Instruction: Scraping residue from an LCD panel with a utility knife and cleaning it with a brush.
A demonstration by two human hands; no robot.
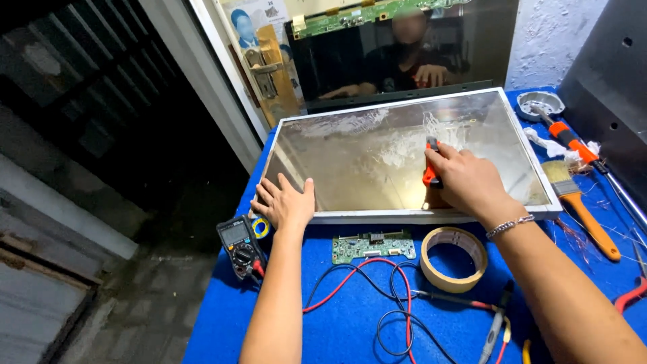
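Observation:
A large display panel (pixel 350 175) with a shiny reflective sheet and a white frame lies flat on the blue table (pixel 350 323). My left hand (pixel 286 202) rests flat and open on the panel's near left corner. Over the panel's right half, my right hand (pixel 465 178) grips a small red and black tool (pixel 430 172), its tip against the sheet. White smears mark the sheet around the tool.
A multimeter (pixel 239 244) with red and black leads, a green circuit board (pixel 374 246) and a tape roll (pixel 453 258) lie near the front. A paintbrush (pixel 579 205), orange screwdriver (pixel 573 141), metal dish (pixel 540 102) and red pliers (pixel 630 293) sit right. A dark screen (pixel 404 47) leans behind.

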